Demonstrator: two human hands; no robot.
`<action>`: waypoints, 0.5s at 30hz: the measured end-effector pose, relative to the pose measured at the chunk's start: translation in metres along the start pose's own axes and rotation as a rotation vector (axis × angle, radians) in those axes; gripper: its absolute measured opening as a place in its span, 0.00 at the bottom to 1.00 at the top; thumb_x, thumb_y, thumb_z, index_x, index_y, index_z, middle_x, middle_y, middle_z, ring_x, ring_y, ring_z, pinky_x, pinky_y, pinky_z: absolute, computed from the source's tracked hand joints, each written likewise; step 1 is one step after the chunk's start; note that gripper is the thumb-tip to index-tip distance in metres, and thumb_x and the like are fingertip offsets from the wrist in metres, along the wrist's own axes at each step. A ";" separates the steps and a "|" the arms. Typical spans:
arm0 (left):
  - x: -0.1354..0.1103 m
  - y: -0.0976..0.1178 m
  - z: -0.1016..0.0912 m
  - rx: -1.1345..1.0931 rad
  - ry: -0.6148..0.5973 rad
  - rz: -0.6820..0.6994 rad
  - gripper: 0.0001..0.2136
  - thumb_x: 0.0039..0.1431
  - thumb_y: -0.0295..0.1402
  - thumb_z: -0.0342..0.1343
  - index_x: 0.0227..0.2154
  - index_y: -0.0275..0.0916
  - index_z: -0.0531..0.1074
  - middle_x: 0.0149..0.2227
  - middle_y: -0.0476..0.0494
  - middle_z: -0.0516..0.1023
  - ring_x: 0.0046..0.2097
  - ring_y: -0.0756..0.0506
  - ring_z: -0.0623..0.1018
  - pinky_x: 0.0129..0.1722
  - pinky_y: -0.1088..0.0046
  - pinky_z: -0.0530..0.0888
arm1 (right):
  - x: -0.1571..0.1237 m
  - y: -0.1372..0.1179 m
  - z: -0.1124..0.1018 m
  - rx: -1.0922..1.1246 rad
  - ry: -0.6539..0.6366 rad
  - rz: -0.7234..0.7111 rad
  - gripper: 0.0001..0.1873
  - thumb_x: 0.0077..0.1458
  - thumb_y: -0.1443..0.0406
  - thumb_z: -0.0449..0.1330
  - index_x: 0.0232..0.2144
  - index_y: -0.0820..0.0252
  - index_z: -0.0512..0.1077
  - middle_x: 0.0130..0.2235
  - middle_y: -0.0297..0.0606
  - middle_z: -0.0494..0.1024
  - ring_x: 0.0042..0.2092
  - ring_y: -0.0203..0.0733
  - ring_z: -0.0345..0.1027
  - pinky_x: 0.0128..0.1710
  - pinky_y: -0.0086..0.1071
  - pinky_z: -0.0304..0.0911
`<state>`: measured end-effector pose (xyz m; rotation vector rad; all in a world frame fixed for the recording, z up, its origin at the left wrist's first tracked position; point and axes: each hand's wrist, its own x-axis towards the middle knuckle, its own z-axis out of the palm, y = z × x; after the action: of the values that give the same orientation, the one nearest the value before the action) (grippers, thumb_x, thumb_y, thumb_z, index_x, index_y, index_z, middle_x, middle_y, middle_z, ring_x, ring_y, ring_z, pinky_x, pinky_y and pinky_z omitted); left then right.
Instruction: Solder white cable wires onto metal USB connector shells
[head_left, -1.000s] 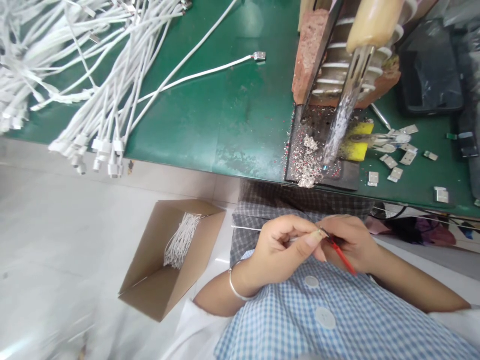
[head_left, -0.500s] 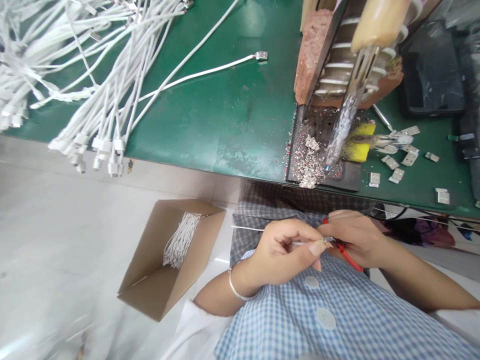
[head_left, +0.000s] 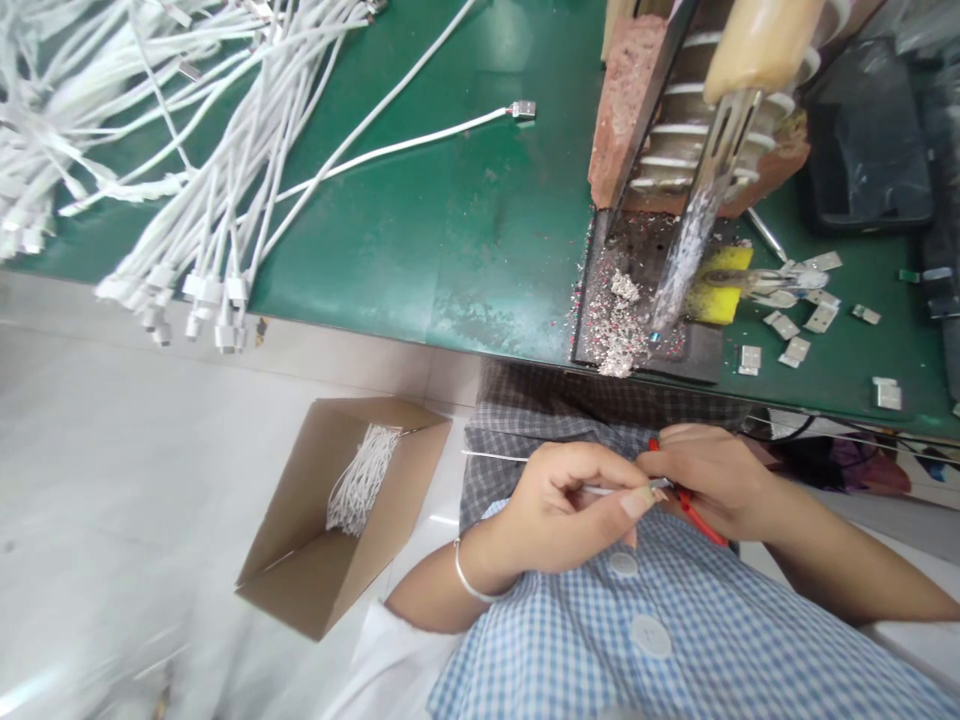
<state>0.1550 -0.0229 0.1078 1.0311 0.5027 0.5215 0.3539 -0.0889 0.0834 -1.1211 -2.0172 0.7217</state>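
Over my lap, my left hand (head_left: 581, 505) pinches a thin white cable (head_left: 495, 456) between thumb and fingers. The cable's tail sticks out to the left of the hand. A small metal end (head_left: 660, 484) shows just past my thumb tip. My right hand (head_left: 712, 475) is closed around red-handled pliers (head_left: 701, 518), whose small jaws are at that metal end. Whether they are cutters or gripping pliers I cannot make out. My fingertips almost meet.
On the green table (head_left: 480, 250) lie a bundle of white cables (head_left: 247, 190) and several loose metal USB plugs (head_left: 795, 350). A soldering iron (head_left: 697, 220) rests above solder crumbs (head_left: 619, 340) and a yellow sponge (head_left: 724, 290). A cardboard box (head_left: 300, 590) with white wires stands on the floor.
Both hands stay almost in place. The metal end at the pliers' jaws looks slightly shifted and tilted; otherwise little differs.
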 end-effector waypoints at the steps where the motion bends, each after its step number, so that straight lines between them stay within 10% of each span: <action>1: 0.000 0.000 0.000 0.005 -0.001 0.013 0.10 0.62 0.36 0.60 0.28 0.34 0.75 0.18 0.48 0.73 0.19 0.54 0.71 0.19 0.83 0.66 | 0.000 0.000 0.001 0.018 0.015 0.010 0.09 0.61 0.73 0.52 0.42 0.59 0.67 0.23 0.28 0.68 0.23 0.33 0.59 0.26 0.28 0.54; 15: 0.004 -0.008 0.001 0.090 0.059 0.209 0.04 0.64 0.28 0.57 0.35 0.36 0.76 0.25 0.46 0.79 0.27 0.51 0.79 0.28 0.79 0.76 | 0.006 -0.029 0.023 0.246 0.228 0.277 0.10 0.65 0.61 0.56 0.31 0.57 0.67 0.18 0.25 0.66 0.17 0.28 0.58 0.17 0.22 0.55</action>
<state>0.1601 -0.0240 0.0999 1.1636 0.4766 0.7217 0.3191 -0.1002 0.0934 -1.2848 -1.5542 0.9090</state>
